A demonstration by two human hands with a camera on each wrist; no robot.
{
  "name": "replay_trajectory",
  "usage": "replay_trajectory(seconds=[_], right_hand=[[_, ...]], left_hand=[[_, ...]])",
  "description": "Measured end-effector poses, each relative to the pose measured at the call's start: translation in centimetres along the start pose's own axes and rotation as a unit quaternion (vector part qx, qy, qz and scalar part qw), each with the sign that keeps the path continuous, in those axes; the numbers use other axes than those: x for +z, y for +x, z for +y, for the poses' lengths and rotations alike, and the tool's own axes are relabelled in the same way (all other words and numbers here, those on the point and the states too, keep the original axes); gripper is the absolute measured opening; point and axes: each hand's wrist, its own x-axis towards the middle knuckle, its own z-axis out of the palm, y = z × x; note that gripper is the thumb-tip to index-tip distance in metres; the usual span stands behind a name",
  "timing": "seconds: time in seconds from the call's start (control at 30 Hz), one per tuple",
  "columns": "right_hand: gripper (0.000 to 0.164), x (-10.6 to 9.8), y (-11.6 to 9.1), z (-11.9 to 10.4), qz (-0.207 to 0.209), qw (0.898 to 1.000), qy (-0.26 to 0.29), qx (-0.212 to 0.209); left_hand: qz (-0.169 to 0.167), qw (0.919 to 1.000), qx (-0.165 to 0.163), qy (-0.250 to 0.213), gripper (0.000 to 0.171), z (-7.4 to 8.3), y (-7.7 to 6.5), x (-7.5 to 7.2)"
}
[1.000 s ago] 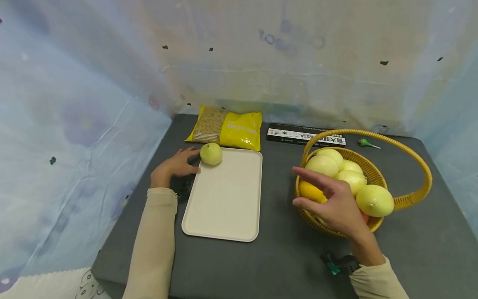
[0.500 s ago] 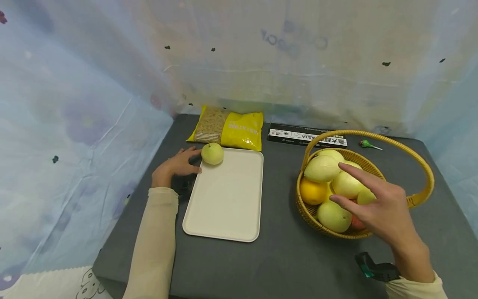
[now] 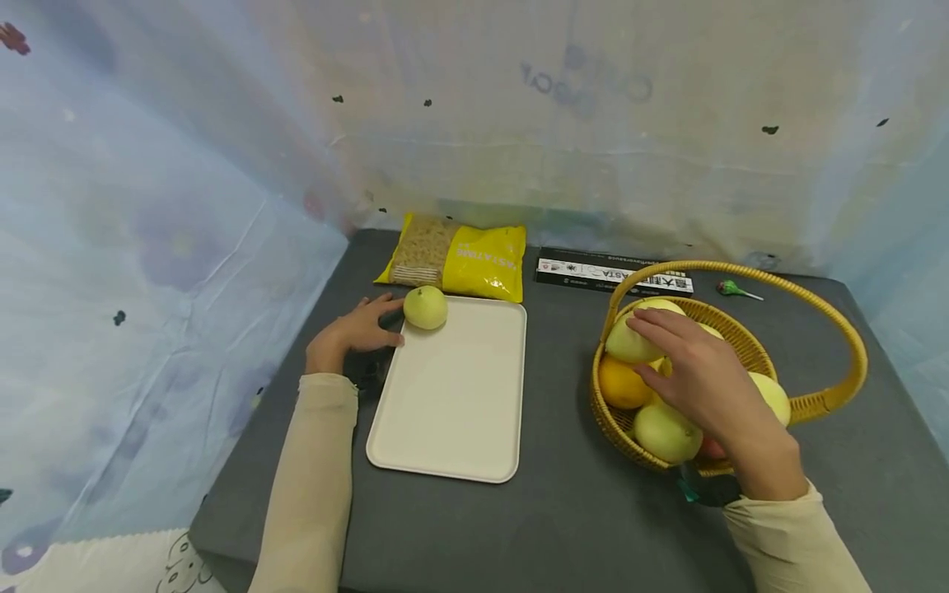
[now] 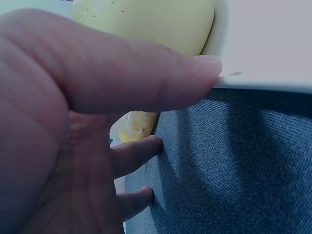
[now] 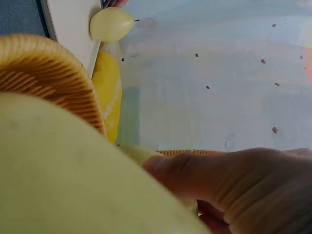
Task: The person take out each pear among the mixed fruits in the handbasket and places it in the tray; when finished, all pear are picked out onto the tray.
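Observation:
My left hand (image 3: 358,328) rests at the upper left edge of a cream tray (image 3: 448,403), fingers spread. In the left wrist view its thumb touches the tray rim, close to a yellow-green pear (image 3: 426,308) in the tray's corner. My right hand (image 3: 700,375) reaches over a wicker basket (image 3: 749,350) of fruit, thumb and fingers apart above the pears. A pear (image 3: 628,339) lies by its fingertips, an orange (image 3: 623,383) below them, and another pear (image 3: 667,432) near the front. The right wrist view has the thumb against a pear (image 5: 139,153); the palm hides the fruit beneath.
Behind the tray lies a yellow pasta bag (image 3: 478,259). A black and white box (image 3: 593,273) sits at the back, partly behind the basket's tall handle (image 3: 848,346). A green lollipop (image 3: 730,287) lies back right. Curtains enclose the grey table (image 3: 563,511).
My right hand first drew back to the right, uncovering the fruit, then moved left over the pears again, its thumb and fingers nearer together. My left hand has stayed by the tray.

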Motion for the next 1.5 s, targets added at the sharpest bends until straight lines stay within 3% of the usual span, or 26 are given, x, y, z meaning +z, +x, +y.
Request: replay_trajectory(seconds=[0.17,0.6,1.0,1.17,1.37,1.5], right_hand=[[0.068,0.5,0.7,0.3,-0.029,1.0,0.0,0.01],[0.075,1.2,1.1,0.7,-0.026,1.0,-0.001,0.013],[0.081,0.1,-2.4,0.1,0.066,0.992,0.064,0.091],[0.082,-0.2,-2.6,-1.0,0.1,0.98,0.145,0.09],[0.084,0.0,-1.7,-2.4,0.103,0.943,0.302,0.097],[0.082,0.6,-0.6,-3.3,0.11,0.932,0.334,0.09]], left_hand=[[-0.003,1.0,0.003,-0.003,0.086,0.0,0.1,0.1],[0.002,1.0,-0.008,-0.003,0.087,-0.1,0.2,0.0],[-0.003,1.0,-0.004,-0.008,0.087,0.2,0.1,-0.1],[0.003,1.0,-0.003,-0.006,0.087,0.1,0.2,-0.4],[-0.004,1.0,-0.003,-0.003,0.087,-0.1,0.1,-0.3],[-0.003,1.0,-0.002,-0.009,0.087,0.1,0.0,-0.1]])
